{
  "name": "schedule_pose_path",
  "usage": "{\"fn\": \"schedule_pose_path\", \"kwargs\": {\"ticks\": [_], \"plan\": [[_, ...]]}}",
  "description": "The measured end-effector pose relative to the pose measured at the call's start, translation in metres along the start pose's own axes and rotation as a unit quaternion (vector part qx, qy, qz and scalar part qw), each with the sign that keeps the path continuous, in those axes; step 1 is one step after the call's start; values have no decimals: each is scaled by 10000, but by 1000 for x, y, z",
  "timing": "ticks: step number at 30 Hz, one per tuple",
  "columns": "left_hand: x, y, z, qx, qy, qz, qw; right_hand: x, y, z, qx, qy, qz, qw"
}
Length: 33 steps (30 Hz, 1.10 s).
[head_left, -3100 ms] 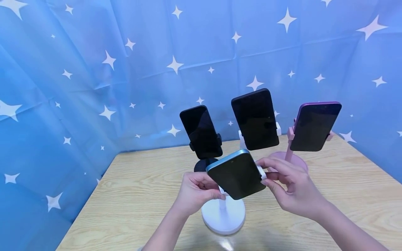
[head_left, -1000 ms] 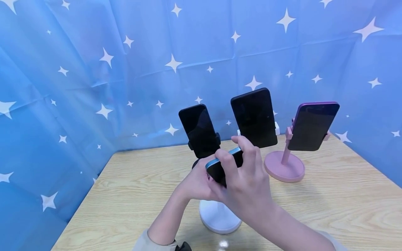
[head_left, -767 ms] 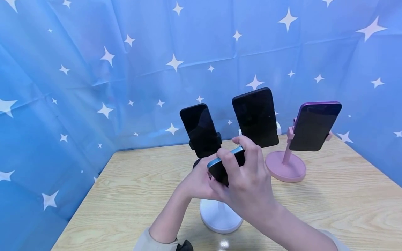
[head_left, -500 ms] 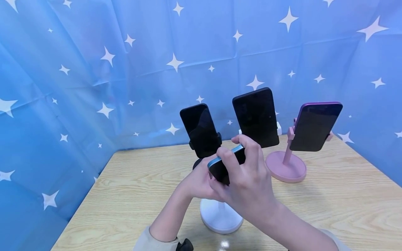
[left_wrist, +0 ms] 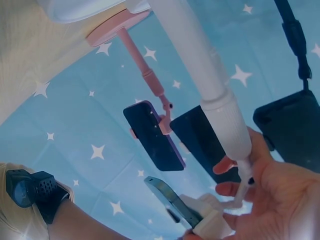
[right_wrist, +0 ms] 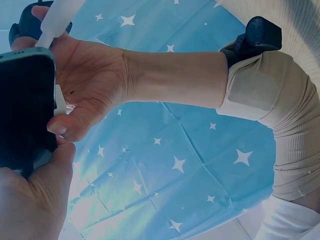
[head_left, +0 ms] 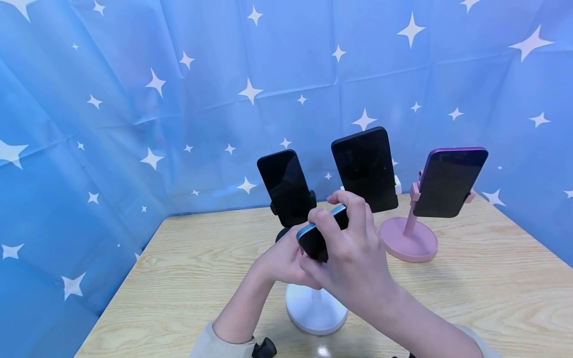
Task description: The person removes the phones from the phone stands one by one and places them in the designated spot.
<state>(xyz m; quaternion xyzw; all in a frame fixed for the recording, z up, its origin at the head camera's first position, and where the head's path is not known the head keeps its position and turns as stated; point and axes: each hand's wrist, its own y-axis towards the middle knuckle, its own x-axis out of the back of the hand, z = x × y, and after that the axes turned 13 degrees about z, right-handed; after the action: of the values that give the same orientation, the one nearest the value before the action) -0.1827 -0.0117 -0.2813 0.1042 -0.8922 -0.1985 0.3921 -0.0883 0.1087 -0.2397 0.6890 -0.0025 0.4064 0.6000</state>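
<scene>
A light-blue-edged phone (head_left: pixel 313 243) sits in the clamp of a white phone stand (head_left: pixel 316 309), its screen largely covered by my right hand (head_left: pixel 353 253). That hand reaches across the front and grips the phone, index and middle fingers bent over its top edge. My left hand (head_left: pixel 284 261) comes from the left behind the phone. In the left wrist view, the left fingers curl around the thin joint under the white clamp (left_wrist: pixel 212 227), below the stand's pole (left_wrist: pixel 200 60). The right wrist view shows the left thumb (right_wrist: pixel 65 127) pressing the clamp's side, beside the phone's dark screen (right_wrist: pixel 25 110).
Behind stand three more phones on stands: a black phone (head_left: pixel 286 186) in a black holder, a larger black phone (head_left: pixel 367 169) in a white one, and a purple-edged phone (head_left: pixel 449 184) on a pink stand (head_left: pixel 408 239). A starry blue curtain (head_left: pixel 201 124) backs the wooden table (head_left: pixel 179 278).
Since the oldest frame, my right hand has moved left from the clamp's right side across the phone, and the phone has tilted. Over the last second both hands stay almost still.
</scene>
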Motion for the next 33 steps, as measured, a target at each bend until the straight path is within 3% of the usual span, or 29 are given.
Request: {"fn": "schedule_pose_path", "kwargs": {"ticks": [6, 13, 22, 28, 33], "plan": [[1, 1, 2, 59, -67, 89, 9999, 2, 1, -1, -26, 12, 92, 10000], [1, 1, 4, -148, -135, 201, 9996, 9, -2, -5, -80, 210, 495, 9985], [-1, -1, 7, 84, -145, 92, 9998, 14, -6, -2, -173, 550, 900, 9943], [-3, 0, 8, 47, -652, 148, 9978, 13, -8, -3, -129, 679, 907, 9935], [-3, -3, 7, 225, -428, -40, 9988, 13, -8, -3, -89, 818, 753, 9938]]}}
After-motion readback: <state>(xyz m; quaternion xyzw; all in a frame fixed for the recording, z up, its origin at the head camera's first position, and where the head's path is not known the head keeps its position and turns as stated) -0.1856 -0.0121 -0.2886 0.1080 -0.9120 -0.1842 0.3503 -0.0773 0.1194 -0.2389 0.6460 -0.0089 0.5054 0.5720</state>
